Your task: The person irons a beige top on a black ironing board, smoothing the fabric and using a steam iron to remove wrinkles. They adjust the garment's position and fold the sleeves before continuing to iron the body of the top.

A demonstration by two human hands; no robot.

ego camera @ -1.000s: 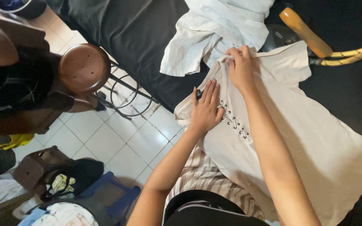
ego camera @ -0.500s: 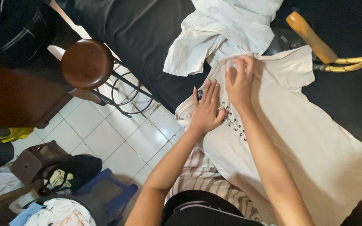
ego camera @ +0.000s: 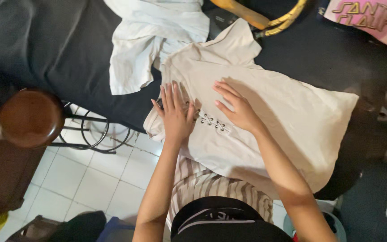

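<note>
A beige short-sleeved top (ego camera: 283, 112) with dark lacing down its front lies spread on a black bed surface (ego camera: 59, 54). My left hand (ego camera: 175, 115) rests flat on the top, fingers spread, just left of the lacing. My right hand (ego camera: 236, 107) lies flat on the top to the right of the lacing, fingers pointing left. Neither hand grips anything. A white crumpled garment (ego camera: 153, 40) lies on the bed beyond the top, touching its left shoulder.
A round brown stool (ego camera: 31, 118) on a black metal frame stands on the white tiled floor (ego camera: 95, 179) at left. A wooden and yellow object (ego camera: 265, 18) lies at the bed's far side. A pink printed item (ego camera: 368, 15) sits at top right. Bags lie at bottom left.
My right hand has drawn back from the top's collar to beside the lacing. The left hand stays flat near the lacing. The camera view has shifted right.
</note>
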